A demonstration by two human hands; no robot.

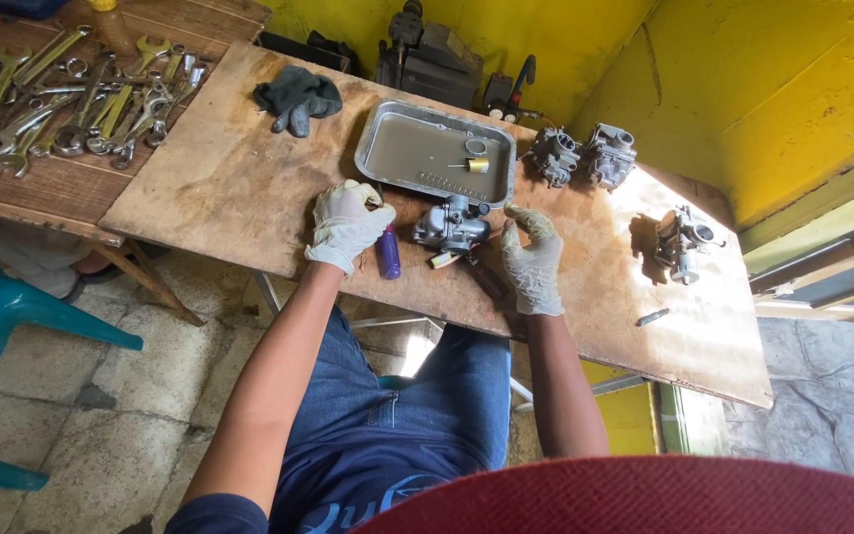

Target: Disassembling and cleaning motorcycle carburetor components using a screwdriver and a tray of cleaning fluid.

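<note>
A grey metal carburetor (452, 224) lies on the wooden board (229, 188) in front of me. My left hand (345, 223), in a white glove, holds a purple-handled screwdriver (387, 253) just left of the carburetor. My right hand (533, 259), also gloved, rests on the board just right of the carburetor, fingers bent with the tips near it. A small yellowish part (444, 259) and a dark tool handle (487, 281) lie between my hands. Behind the carburetor is a metal tray (397, 148) holding small parts.
Two more carburetors (583, 156) sit at the back of the board and another (682, 240) at the right. A dark glove (297, 97) lies at the back left. Several wrenches (71, 99) cover the bench at left. A teal chair (2, 326) stands left.
</note>
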